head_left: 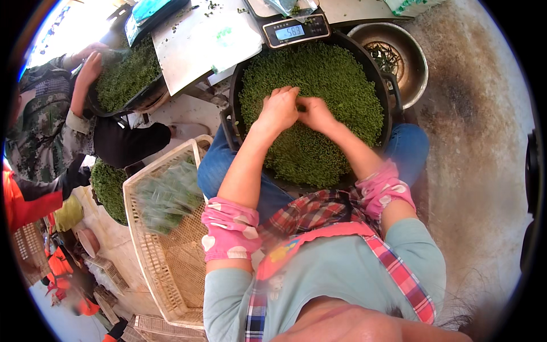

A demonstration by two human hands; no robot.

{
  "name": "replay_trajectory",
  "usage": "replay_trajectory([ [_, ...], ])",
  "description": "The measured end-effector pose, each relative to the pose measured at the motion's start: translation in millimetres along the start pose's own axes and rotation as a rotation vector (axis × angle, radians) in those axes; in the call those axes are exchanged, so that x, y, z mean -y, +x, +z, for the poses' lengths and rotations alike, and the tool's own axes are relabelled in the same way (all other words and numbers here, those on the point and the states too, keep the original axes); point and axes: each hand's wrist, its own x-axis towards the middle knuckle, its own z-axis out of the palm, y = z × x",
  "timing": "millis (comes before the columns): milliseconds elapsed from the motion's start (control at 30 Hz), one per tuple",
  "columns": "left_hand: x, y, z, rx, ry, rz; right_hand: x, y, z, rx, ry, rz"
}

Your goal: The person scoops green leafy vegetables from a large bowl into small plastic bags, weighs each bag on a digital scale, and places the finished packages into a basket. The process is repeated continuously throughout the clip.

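Observation:
A round black tub with side handles rests between my knees, heaped with small round green berries that resemble green peppercorns. Above the middle of the heap, my left hand and my right hand come together, fingertips almost meeting. The fingers of both hands are bent and pinched closed. Whatever lies between them is hidden or too small to make out. Just beyond the tub's far rim stands a digital scale with a lit display and a clear plastic bag on top.
At right, a metal basin holds dark scraps. A cream plastic basket with clear bags of greens sits to my left. A white-topped table lies beyond. Another person in camouflage works over a second tub.

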Motion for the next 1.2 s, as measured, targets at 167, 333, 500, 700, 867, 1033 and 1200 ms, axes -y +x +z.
replay_trajectory([
  [167,-2,4,-6,-0.017,-0.225,-0.045,50,9,-56,0.079,0.011,0.135],
  [333,-9,5,-18,0.015,-0.315,-0.11,44,4,-54,-0.003,-0.064,-0.055],
  [500,-10,6,-16,0.026,-0.241,-0.114,31,2,-52,-0.067,-0.37,-0.239],
  [700,-8,2,-13,-0.272,-0.157,-0.04,47,30,-77,-0.153,-0.423,-0.212],
  [867,-21,17,-22,-0.601,-0.08,0.231,79,111,-109,-0.793,-0.53,-0.617],
  [1033,-37,71,-61,-0.834,0.336,0.419,96,152,-109,-0.715,-0.585,-0.474],
  [1200,-26,124,-85,-0.742,0.561,0.382,57,171,-104,-0.664,-0.556,-0.448],
])
